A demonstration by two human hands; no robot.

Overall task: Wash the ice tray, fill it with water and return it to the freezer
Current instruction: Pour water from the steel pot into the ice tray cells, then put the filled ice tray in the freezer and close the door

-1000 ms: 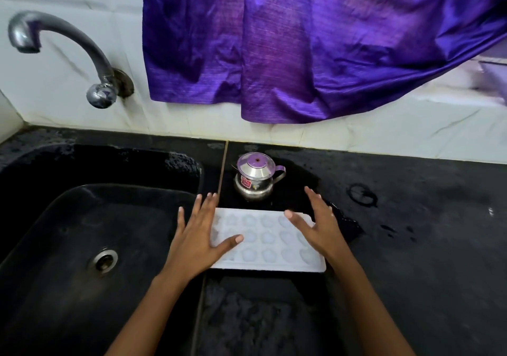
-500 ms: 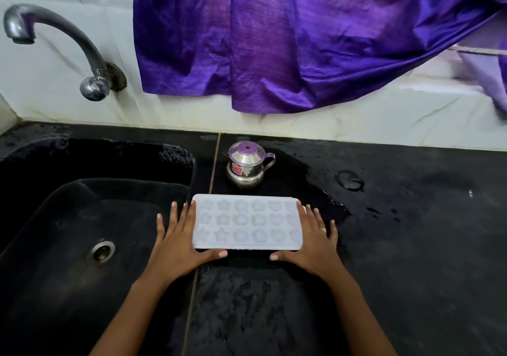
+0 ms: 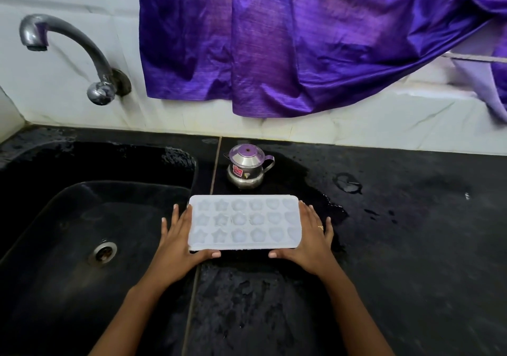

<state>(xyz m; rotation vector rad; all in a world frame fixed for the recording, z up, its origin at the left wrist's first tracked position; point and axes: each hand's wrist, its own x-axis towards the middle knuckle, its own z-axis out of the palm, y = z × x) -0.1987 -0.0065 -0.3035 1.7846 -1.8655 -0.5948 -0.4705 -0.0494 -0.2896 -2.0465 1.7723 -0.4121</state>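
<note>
Flanking the tray with left grip and right grip, both spread: fingers straight along its short ends, thumbs at the near edge. Over wet worktop beside sink, just before pot.

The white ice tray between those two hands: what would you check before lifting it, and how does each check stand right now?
1. Hands placed: ok. The left hand and right hand flank the short ends of the white plastic ice tray, thumbs along its near edge.
2. Tray level: ok, it looks flat.
3. Moulds filled with water: cannot tell.
4. Room behind: ok. The small lidded steel pot stands just beyond the tray and seems apart from it.
5. Dry surface: not ok. The black stone counter is wet around the tray.
6. Tap off: ok. No water runs from the curved metal tap.
</note>
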